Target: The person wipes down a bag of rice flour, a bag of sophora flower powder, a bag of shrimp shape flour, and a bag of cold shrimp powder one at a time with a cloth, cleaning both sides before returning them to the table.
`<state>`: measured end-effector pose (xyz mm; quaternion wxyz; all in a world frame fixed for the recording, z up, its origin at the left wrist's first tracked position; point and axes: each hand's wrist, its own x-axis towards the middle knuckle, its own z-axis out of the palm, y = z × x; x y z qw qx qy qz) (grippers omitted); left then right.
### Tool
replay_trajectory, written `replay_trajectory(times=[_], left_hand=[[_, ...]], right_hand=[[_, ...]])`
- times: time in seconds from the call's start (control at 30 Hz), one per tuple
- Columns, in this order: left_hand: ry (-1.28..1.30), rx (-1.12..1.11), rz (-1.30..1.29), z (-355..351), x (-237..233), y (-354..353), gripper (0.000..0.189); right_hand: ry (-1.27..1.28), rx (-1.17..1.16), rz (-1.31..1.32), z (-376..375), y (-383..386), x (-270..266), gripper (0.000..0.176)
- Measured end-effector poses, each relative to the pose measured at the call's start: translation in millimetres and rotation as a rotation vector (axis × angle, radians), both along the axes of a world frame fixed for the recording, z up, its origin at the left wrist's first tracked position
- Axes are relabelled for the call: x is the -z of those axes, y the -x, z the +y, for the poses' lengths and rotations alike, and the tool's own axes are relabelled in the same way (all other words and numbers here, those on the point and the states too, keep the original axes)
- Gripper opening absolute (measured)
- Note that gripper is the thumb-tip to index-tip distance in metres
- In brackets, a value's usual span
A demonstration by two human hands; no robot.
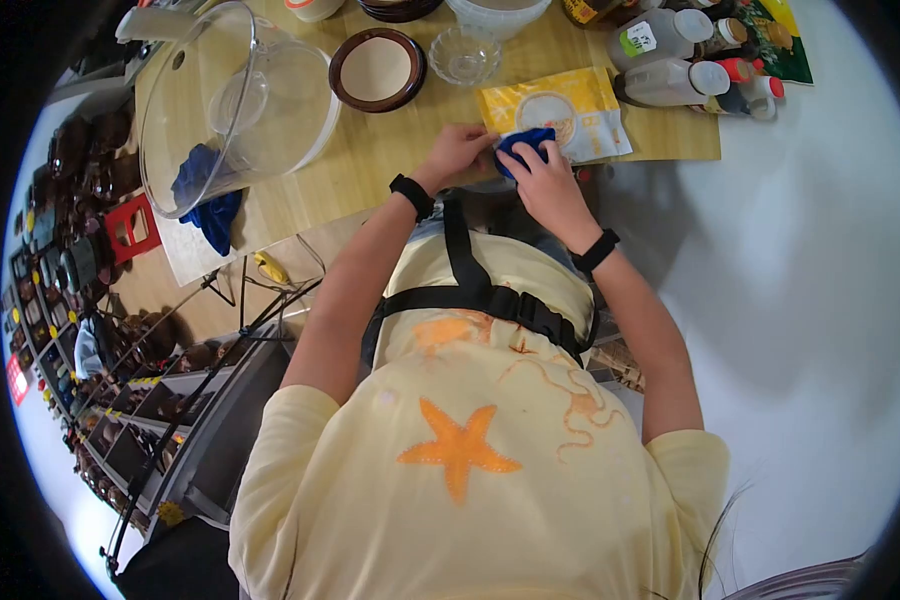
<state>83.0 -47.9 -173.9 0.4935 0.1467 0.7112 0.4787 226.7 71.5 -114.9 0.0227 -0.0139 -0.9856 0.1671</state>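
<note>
Cloth (526, 140) half hidden under hands (457, 152) (550, 185)

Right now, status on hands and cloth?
Right hand gripping cloth, atop yellow packet. Left hand at cloth edge, grip unclear. Glass bowl, bottles close by.

Bright, even light; soft shadow on floor (820, 300) to your right. Faint glare on glass bowl (270, 110). Heavy fisheye warp, black vignette at edges. Blue cloth (525, 143) sharp.
</note>
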Motion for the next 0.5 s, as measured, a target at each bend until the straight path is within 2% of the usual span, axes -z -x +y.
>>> replay_trajectory(times=[0.17, 0.27, 0.37, 0.43, 0.5], left_hand=[[-0.036, 0.045, -0.003, 2, 5, -1, 0.026], [-0.011, 0.068, -0.027, 1, -4, 1, 0.026], [0.036, 0.072, -0.079, 1, -17, 3, 0.027], [0.042, 0.077, -0.082, 2, -18, 4, 0.027], [-0.076, -0.068, -0.147, 3, -21, -1, 0.026]], right_hand=[[0.058, -0.101, -0.014, 14, -28, 1, 0.042], [0.160, -0.068, -0.012, 21, -26, -13, 0.041], [0.264, 0.048, 0.116, 27, -2, -34, 0.040], [0.231, 0.087, 0.155, 32, 24, -36, 0.038], [0.171, 0.093, 0.186, 35, 52, -27, 0.036]])
